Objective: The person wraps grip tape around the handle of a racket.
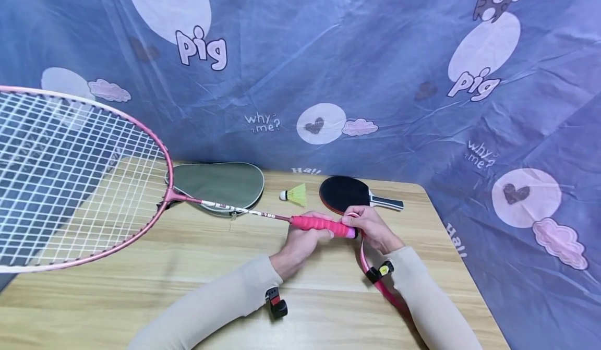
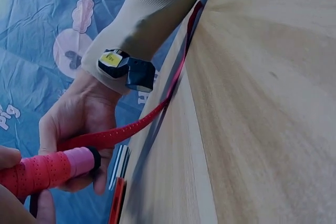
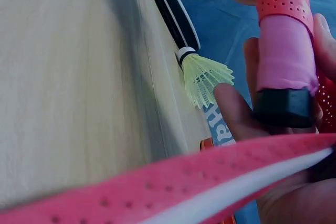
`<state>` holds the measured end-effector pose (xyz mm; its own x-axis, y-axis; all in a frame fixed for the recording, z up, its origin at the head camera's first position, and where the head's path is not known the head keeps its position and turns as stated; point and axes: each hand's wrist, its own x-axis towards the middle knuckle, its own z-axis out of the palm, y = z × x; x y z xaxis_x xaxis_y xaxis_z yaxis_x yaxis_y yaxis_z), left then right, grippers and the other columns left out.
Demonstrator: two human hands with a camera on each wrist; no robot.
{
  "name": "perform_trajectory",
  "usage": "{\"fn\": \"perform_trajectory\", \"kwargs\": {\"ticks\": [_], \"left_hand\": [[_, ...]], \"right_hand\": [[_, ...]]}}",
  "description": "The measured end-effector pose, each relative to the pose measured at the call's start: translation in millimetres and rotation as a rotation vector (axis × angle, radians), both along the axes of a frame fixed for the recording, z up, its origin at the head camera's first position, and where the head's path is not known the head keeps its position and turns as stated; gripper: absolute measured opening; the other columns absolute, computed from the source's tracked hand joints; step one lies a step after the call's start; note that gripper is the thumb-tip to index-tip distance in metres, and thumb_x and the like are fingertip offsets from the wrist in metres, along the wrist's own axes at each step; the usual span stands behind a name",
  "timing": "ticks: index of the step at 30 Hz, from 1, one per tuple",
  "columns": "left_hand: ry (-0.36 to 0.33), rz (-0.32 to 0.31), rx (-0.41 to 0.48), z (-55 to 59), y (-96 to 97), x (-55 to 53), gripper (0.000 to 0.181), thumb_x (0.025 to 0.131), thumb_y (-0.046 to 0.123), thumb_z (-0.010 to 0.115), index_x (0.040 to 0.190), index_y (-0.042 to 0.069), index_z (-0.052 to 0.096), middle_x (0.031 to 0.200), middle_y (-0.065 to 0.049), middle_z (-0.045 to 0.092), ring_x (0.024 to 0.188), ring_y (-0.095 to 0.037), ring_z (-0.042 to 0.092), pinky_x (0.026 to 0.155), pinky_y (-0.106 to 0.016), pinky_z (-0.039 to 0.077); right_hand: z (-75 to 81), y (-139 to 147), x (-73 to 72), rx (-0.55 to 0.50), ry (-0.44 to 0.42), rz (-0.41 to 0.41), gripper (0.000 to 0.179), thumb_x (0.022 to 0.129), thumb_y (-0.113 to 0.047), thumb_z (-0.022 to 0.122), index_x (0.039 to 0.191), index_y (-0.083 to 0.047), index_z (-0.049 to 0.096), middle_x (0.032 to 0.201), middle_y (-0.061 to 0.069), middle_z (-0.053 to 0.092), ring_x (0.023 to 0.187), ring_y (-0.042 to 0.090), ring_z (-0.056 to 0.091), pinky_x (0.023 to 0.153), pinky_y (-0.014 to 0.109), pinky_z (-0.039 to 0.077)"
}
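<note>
A badminton racket (image 1: 161,146) lies slanted across the head view, its strung head at the left. My left hand (image 1: 300,243) grips its handle (image 1: 319,225), which is wrapped in pinkish-red perforated grip tape. Near the butt, a lilac section (image 3: 286,53) and the black end cap (image 3: 283,107) show bare of the red tape. Beside the butt, my right hand (image 1: 373,227) pinches the loose strip of grip tape (image 2: 113,136). That strip hangs past the right wrist down towards the table. Its white-striped underside shows in the right wrist view.
On the wooden table (image 1: 244,287), a grey-green paddle case (image 1: 220,180) lies behind the racket shaft. A yellow shuttlecock (image 1: 296,195) and a black table tennis paddle (image 1: 345,192) lie farther right. A blue printed cloth (image 1: 291,52) hangs behind and at the right.
</note>
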<state>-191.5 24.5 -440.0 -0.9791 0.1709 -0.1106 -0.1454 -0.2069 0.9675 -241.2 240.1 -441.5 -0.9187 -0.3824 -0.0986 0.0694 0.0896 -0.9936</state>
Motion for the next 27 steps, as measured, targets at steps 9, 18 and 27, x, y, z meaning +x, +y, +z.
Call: {"fn": "perform_trajectory", "kwargs": {"ticks": [9,18,27], "left_hand": [[0.008,-0.048,0.031,-3.1,-1.4,-3.0,0.043,0.069,0.000,0.078,0.111,0.010,0.076,0.106,-0.002,0.078,0.089,-0.011,0.068,0.084,-0.027,0.054],[0.083,-0.034,0.042,-5.9,1.4,-1.7,0.044,0.077,0.005,0.082,0.120,0.012,0.073,0.120,-0.008,0.074,0.095,-0.009,0.067,0.085,-0.024,0.053],[0.016,0.095,0.118,-5.0,4.0,-2.4,0.039,0.078,0.030,0.088,0.110,0.011,0.073,0.098,-0.003,0.078,0.083,-0.009,0.073,0.091,-0.048,0.060]], "right_hand": [[-2.1,1.2,-0.2,-0.139,-0.177,0.056,0.027,0.104,-0.005,0.049,0.080,-0.016,0.057,0.069,-0.011,0.063,0.062,0.000,0.061,0.059,0.017,0.053],[-4.5,0.1,-1.0,-0.210,-0.159,0.056,0.030,0.105,-0.005,0.046,0.078,-0.016,0.050,0.068,-0.010,0.061,0.060,0.003,0.062,0.059,0.018,0.057],[-7.9,-3.4,0.9,-0.412,-0.056,0.061,0.028,0.104,0.000,0.048,0.081,-0.014,0.057,0.093,-0.002,0.079,0.075,0.002,0.065,0.062,0.013,0.047]]}}
